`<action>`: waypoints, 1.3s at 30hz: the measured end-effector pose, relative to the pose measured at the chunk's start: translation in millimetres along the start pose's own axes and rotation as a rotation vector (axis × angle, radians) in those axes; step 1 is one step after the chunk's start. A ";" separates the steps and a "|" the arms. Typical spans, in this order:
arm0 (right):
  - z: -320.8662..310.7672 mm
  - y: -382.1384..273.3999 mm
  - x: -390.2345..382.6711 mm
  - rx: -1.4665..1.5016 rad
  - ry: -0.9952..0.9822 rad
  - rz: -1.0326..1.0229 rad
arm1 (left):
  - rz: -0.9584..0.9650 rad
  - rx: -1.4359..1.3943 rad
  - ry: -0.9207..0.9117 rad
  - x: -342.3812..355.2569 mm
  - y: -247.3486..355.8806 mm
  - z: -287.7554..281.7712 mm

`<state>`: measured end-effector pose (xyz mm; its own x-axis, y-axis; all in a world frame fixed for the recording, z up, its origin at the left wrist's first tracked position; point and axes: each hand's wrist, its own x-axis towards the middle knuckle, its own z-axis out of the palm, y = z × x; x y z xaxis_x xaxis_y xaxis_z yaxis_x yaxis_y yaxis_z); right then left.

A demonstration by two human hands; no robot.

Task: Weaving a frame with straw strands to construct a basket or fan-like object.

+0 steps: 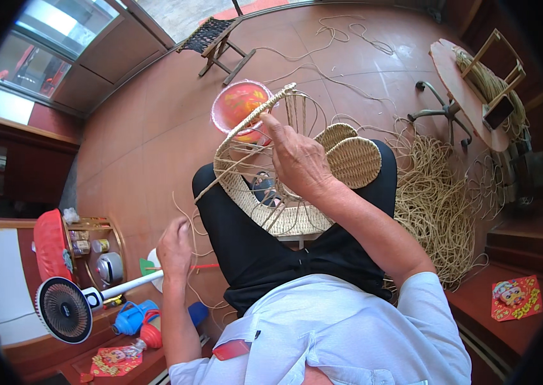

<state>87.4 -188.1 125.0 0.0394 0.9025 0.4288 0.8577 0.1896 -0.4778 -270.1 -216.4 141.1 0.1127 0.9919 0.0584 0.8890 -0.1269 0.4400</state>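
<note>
A half-woven straw basket-like piece [246,199] with a curved band and loose strands rests across my thighs. My right hand [300,157] grips its raised braided rim near the top, thumb and fingers closed round it. Out to the left, away from the woven piece, my left hand [175,247] is curled closed, with a thin straw cord [193,260] running at its fingertips. Two oval woven straw pads [355,160] lie by my right knee. Just beyond the rim stands a red and pink basin [229,106], partly covered by it.
A large heap of straw cord [435,212] lies on the floor to my right. A folding stool [217,45] stands ahead. At the right is a round board [451,83] with coiled cord. On my left are a fan [66,309] and a blue jug [133,317].
</note>
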 end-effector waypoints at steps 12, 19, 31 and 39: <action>-59.5 -4.3 -17.7 1.357 0.033 0.540 | 0.699 -0.175 0.194 39.4 204.9 92.6; -192.2 167.5 -97.8 0.899 0.257 0.833 | 0.981 -0.259 -0.059 -9.9 196.5 112.1; -273.7 280.1 -261.3 0.055 0.519 0.704 | 0.133 0.259 0.124 -23.4 -143.9 -15.7; -65.2 -8.3 -80.1 1.026 -0.434 0.607 | -0.278 0.176 0.064 -101.5 -249.7 -38.1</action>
<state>110.5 -287.2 144.6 -0.0520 0.9644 -0.2594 -0.0369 -0.2614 -0.9645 -520.5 -285.5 59.5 -0.1680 0.9857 0.0162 0.9455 0.1564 0.2856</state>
